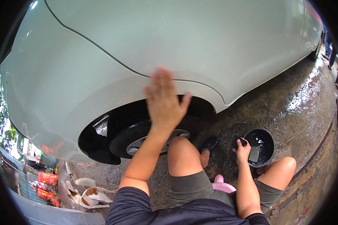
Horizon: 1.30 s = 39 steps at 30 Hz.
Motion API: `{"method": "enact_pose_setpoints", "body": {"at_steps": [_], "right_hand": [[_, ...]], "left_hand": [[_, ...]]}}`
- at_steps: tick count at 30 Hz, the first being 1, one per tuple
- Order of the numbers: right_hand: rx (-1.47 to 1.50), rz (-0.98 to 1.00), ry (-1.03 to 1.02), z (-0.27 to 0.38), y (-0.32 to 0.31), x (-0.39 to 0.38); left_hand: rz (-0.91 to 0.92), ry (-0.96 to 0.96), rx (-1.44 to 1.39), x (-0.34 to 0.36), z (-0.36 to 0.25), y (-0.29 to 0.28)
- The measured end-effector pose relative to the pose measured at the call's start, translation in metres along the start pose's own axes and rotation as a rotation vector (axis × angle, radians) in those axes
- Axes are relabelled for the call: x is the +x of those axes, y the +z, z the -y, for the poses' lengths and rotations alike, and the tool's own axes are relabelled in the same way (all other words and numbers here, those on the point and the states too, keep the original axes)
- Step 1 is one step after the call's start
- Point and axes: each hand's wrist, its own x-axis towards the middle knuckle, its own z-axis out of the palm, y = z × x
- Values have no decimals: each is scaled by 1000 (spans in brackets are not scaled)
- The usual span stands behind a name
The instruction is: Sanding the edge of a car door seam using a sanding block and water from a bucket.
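Observation:
My left hand is stretched out, fingers apart and slightly blurred, in front of the pale silver-green car body just above the wheel arch. Whether its palm touches the paint I cannot tell. Below it is the car's tire, with a silver wheel rim partly hidden by my forearm and knee. Low on the right, my right hand grips a small dark block at the left rim of a black bucket. Dark liquid with a bright reflection shows inside the bucket.
A white and brown dog lies on the ground at lower left, near red bags. The concrete floor is wet. A pink stool is under me. Another person's legs show at far right.

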Motion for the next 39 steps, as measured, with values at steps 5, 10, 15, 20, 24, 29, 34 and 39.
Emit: {"method": "enact_pose_setpoints", "body": {"at_steps": [5,10,15,20,24,29,34,39], "right_hand": [[-353,-106,-279,-43,-28,34],[-59,-62,41,-14,-12,19],[-17,-191,60,-18,-21,34],[-643,-414,-454,-60,-50,75],[-1005,-124,-59,-114,-107,93],[-916,-13,172,-119,-109,93],[-732,-244,260,-117,-86,101],[-71,-319,79,-89,-75,115]], "left_hand": [[-153,-87,70,14,31,-23],[-255,-41,16,26,16,-22],[73,174,-18,40,-43,13],[177,458,-20,29,-95,43],[204,542,-38,39,-83,31],[157,273,66,72,-27,-20],[47,247,109,75,-26,-17],[262,635,65,45,-98,44]]}}
